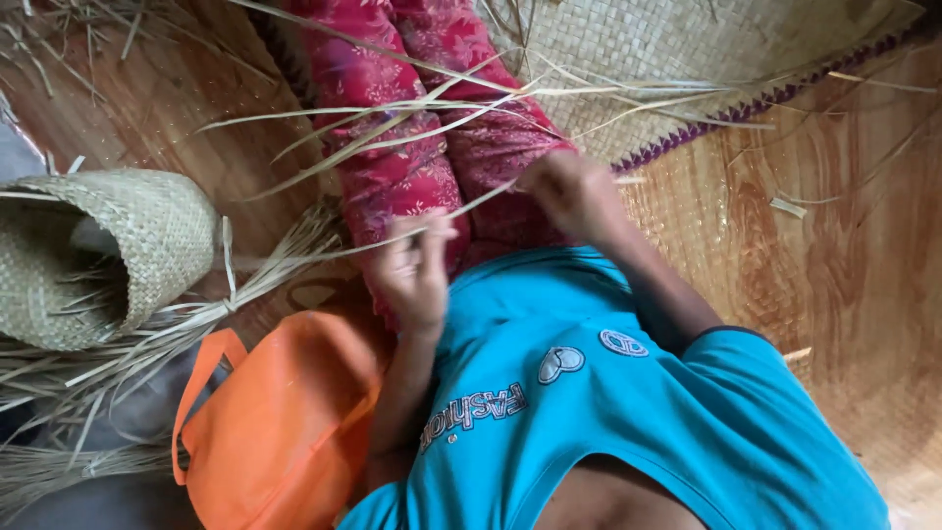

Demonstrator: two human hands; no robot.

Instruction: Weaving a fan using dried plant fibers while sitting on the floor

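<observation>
1. Wooden floor (pixel 844 255): we see it under everything. The person sits on it with legs stretched out in red floral trousers (pixel 412 167).
2. Woven mat (pixel 687 49): pale, with a purple zigzag edge, lying beyond the legs. It looks fully plaited where it shows.
3. Orange bag (pixel 285 422): sits on the floor just beside the person's left hip, handle loop up.
4. Woven basket (pixel 98 255): on its side well to the left, mouth facing the camera, with loose ends poking from the rim. We judge it woven but untrimmed.
5. Bundle of dried strips (pixel 147 344): tied and fanned on the floor between basket and bag. We judge plenty of raw material is unused.
6. Leaf strips (pixel 392 128): long, thin, pale straw-coloured and flat, with curling tips. They lie loose across the lap, and one runs between both hands. We see no plaiting in them yet, so this piece looks barely started.
7. Left hand (pixel 417 270): over the left thigh, grip narrow, fingers pinched on a leaf strip.
8. Right hand (pixel 574 196): over the right knee, blurred; the grip looks closed on the strips' far end.
</observation>
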